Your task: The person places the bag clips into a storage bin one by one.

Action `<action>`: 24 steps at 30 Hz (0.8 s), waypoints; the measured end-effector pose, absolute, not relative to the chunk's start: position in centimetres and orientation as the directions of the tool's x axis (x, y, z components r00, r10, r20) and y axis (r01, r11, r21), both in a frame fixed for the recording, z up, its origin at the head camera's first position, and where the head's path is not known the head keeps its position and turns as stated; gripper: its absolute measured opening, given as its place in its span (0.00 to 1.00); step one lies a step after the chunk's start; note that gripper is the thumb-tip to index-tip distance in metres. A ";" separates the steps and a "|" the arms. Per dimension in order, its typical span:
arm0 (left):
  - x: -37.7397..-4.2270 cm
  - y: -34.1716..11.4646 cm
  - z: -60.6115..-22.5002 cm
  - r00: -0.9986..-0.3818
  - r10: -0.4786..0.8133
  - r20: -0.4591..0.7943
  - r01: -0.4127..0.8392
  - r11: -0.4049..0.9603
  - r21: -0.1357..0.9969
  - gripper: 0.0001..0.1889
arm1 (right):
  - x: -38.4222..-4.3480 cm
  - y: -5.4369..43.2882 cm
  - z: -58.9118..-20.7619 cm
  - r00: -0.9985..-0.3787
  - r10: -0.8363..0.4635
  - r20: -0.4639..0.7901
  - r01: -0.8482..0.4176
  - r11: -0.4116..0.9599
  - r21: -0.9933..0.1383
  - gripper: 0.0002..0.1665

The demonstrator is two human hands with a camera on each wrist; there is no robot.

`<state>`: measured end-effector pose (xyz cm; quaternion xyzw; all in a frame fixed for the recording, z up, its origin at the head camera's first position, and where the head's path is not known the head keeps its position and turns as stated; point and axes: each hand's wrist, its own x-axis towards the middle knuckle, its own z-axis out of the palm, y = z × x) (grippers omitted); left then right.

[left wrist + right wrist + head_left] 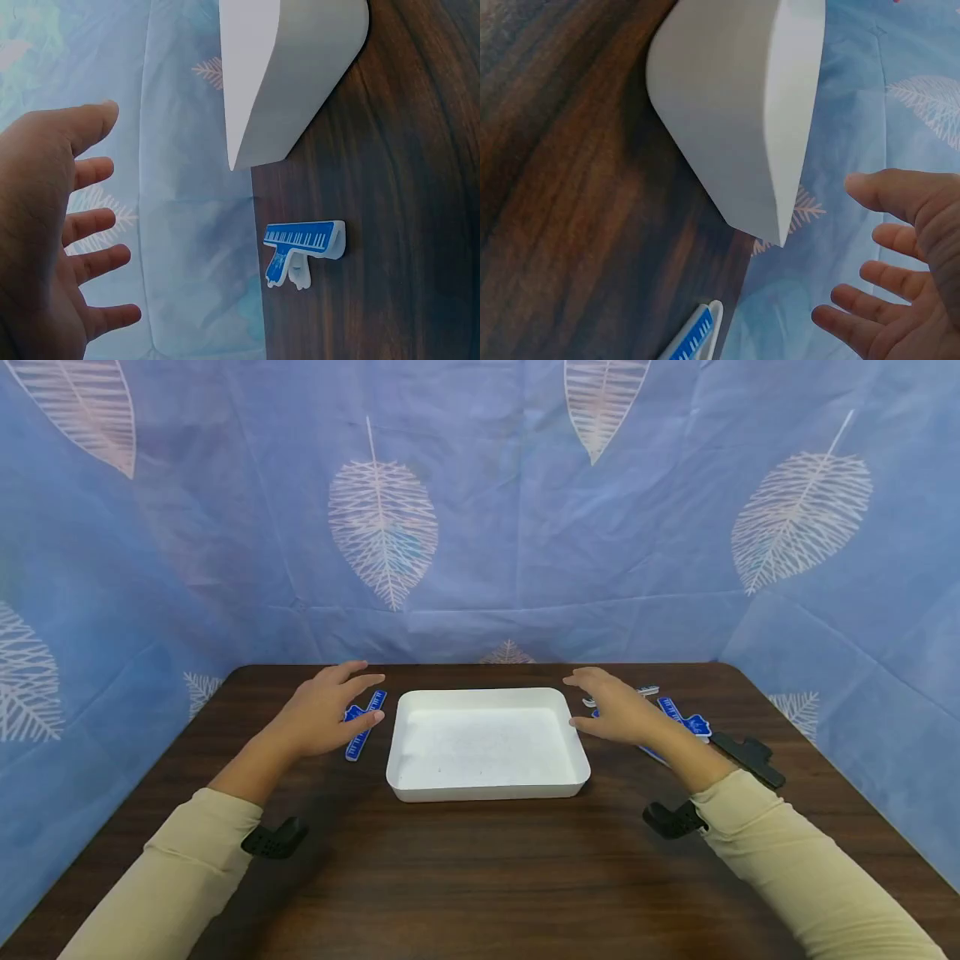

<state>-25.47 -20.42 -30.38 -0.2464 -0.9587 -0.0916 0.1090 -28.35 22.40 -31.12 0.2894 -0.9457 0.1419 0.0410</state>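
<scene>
On my feed, the left hand (pixel 318 714) and right hand (pixel 621 708) hover with fingers spread, flanking the white tray (pixel 487 745) on the brown table (pixel 465 877); a blue clip (pixel 304 238) (I make out piano keys) lies near the left hand.

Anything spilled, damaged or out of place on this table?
Nothing stands out. The white tray sits flat with no visible damage, the lone blue clip lies to its left, and the black clip lies to its right. No spill shows.
</scene>
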 end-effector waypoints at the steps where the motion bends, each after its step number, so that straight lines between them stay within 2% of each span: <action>1: -25.5 -20.4 -30.5 -0.857 0.447 0.257 0.488 0.863 0.127 0.32 | -28.4 22.4 -31.3 -0.832 -0.532 0.160 -0.555 0.793 -0.250 0.38; 12: -26.2 -20.5 -31.1 -0.891 0.372 0.259 0.430 0.876 0.221 0.34 | -28.5 22.5 -32.4 -0.897 -0.422 0.132 -0.439 0.815 -0.378 0.36; 24: -27.0 -20.8 -31.9 -0.914 0.307 0.265 0.377 0.884 0.277 0.34 | -29.0 22.6 -32.7 -0.941 -0.339 0.001 -0.294 0.815 -0.499 0.34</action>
